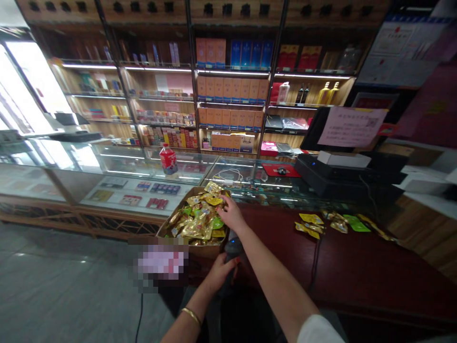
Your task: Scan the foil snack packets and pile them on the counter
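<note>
A: so what's each hand up to?
B: left hand (219, 271) is wrapped round a black scanner (233, 246), by the near right corner of the box (210, 249). right hand (233, 215) has its fingers at a yellow packet (214, 201) along the box's right edge, can't tell if it's pinched tbh
A: other packets?
B: box is heaped with them, by the left edge of the table (342, 276). loose packets (311, 219) near its far edge, toward the right corner

The one camera, worn on the head, looks forward and down, the left hand (218, 273) and right hand (233, 215) near below, the shelves (233, 73) well beyond the dark red counter (346, 267)
</note>
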Demonstrator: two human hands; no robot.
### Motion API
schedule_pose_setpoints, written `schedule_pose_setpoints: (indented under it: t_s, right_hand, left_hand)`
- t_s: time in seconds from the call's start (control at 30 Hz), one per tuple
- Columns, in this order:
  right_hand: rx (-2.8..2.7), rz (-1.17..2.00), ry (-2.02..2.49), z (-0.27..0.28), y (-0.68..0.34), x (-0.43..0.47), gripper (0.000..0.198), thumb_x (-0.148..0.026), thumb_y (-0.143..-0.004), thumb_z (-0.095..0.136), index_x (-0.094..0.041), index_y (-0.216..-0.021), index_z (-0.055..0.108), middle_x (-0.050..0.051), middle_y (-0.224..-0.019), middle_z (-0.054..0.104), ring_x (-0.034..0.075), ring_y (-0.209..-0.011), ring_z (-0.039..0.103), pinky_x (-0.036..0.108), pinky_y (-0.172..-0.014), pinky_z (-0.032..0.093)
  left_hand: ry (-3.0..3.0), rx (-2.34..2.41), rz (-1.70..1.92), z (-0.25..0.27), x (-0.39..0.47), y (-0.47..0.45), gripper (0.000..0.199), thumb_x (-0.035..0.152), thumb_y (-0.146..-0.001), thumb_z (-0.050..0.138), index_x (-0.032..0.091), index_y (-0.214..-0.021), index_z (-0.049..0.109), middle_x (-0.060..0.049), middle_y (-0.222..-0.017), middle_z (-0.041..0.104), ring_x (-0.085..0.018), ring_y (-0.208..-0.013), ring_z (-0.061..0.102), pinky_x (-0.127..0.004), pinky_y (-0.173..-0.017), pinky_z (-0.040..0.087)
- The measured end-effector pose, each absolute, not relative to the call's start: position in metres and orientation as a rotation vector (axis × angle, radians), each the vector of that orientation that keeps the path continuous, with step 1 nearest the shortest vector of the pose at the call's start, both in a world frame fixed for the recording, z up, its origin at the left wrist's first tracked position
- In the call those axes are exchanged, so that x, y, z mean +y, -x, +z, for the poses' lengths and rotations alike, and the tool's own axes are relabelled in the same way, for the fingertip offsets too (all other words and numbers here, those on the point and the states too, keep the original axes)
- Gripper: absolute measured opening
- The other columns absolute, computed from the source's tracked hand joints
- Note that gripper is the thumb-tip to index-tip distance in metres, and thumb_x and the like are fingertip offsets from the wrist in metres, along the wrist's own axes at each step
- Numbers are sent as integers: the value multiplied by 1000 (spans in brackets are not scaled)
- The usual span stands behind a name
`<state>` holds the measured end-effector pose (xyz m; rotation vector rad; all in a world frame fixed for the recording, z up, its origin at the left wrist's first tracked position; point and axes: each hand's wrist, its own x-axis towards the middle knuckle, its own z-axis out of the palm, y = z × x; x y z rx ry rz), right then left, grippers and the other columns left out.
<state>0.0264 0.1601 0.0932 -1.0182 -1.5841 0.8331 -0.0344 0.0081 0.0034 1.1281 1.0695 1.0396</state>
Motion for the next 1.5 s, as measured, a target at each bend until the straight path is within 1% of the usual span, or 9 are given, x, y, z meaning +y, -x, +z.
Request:
schedule_pose_setpoints:
  t_s: [0.13, 0.33, 0.43, 0.53, 0.67, 0.77, 0.9, 1.1, 1.5]
  right_hand:
    - [-1502, 520, 1303, 70, -117, 163, 31, -30, -95, 68, -20, -123, 65, 8, -138, 62, 27, -128, 57, 54, -109, 45]
    - [-1271, 180, 1842, 19, -269, 143, 47, -37, -93, 65, -17, -135, 58, 15, -155, 46, 39, -150, 27, 70, -117, 18]
    - [-1353, 107, 1906, -3, -287, 126, 46, -38, -95, 50, -12, -130, 64, 25, -146, 55, 43, -146, 36, 78, -110, 14]
    - [-1509, 69, 1858, -18, -274, 110, 39, -37, -95, 45, -20, -119, 71, 18, -135, 65, 37, -133, 52, 76, -112, 7]
    - [-1633, 79, 1762, -31, -250, 92, 30, -38, -95, 48, -31, -106, 75, 6, -112, 74, 28, -108, 64, 67, -113, 24]
    - [-1566, 31, 1749, -38, -240, 84, 39, -41, -91, 54, -24, -123, 70, 16, -128, 63, 35, -122, 55, 60, -106, 37]
    - [-1455, -15, 1732, -42, -236, 81, 59, -50, -90, 57, -16, -138, 58, 25, -130, 57, 46, -132, 44, 75, -106, 26]
    - [-1532, 60, 1463, -34, -239, 78, 48, -46, -97, 50, -25, -140, 53, 13, -130, 52, 27, -121, 58, 48, -104, 49]
    - [-1521, 244, 1267, -30, -229, 70, 43, -40, -94, 58, -24, -134, 57, 13, -134, 53, 28, -129, 53, 52, -110, 46]
  left_hand:
    - [-1126, 1045, 1042, 4, 10, 35, 53, 68, -76, 70, 15, -82, 62, 3, -47, 56, -10, -36, 48, -21, -38, 37]
    - [-1128, 1030, 1043, 0, 12, 36, 55, 69, -76, 70, 15, -85, 62, 3, -49, 57, -11, -37, 50, -20, -38, 38]
    - [-1144, 1026, 1060, -3, 12, 36, 55, 69, -76, 69, 15, -83, 62, 3, -48, 56, -11, -36, 50, -20, -38, 37]
    - [-1144, 1015, 1071, -3, 12, 36, 54, 68, -77, 69, 15, -83, 63, 3, -47, 55, -10, -36, 49, -20, -38, 36]
    - [-1142, 1012, 1034, 0, 12, 36, 55, 68, -77, 69, 14, -83, 63, 3, -47, 55, -10, -35, 48, -20, -38, 35]
    - [-1150, 993, 1006, 3, 11, 36, 60, 69, -74, 71, 13, -93, 63, 4, -49, 57, -10, -37, 49, -20, -39, 37]
    - [-1164, 974, 993, 6, 9, 37, 60, 69, -73, 74, 15, -95, 61, 5, -51, 56, -10, -38, 49, -20, -40, 37]
    - [-1226, 961, 959, 5, 7, 35, 54, 67, -74, 74, 16, -84, 59, 5, -52, 54, -8, -40, 45, -21, -42, 35]
    - [-1359, 996, 925, 6, 4, 32, 46, 61, -79, 70, 17, -71, 57, 3, -48, 51, -10, -40, 46, -22, -42, 33]
